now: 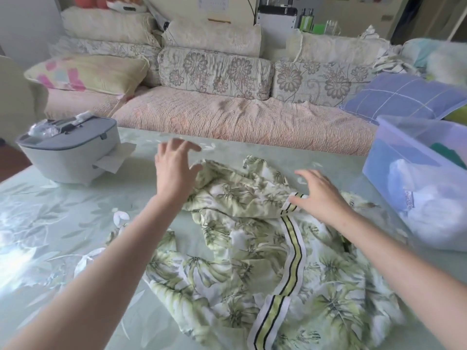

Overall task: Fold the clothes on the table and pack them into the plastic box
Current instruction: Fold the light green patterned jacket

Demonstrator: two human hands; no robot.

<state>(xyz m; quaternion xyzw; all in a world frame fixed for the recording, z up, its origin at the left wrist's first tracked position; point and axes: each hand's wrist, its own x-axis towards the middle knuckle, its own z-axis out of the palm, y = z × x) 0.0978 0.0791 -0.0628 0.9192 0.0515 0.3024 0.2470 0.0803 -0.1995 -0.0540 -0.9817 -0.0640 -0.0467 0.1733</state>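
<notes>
- Garment is heaped from the table's middle to its near edge
- Left hand and right hand are held above it, fingers spread wide
- Box is set at the right edge

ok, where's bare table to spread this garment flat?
Biggest bare patch: table left of the garment, between the grey appliance and near edge. A narrower strip along the far edge, from left hand to box. Crowded right: garment nearly reaches the box, right hand over it.

Grey appliance, perhaps a cooker; floral sofa
</notes>
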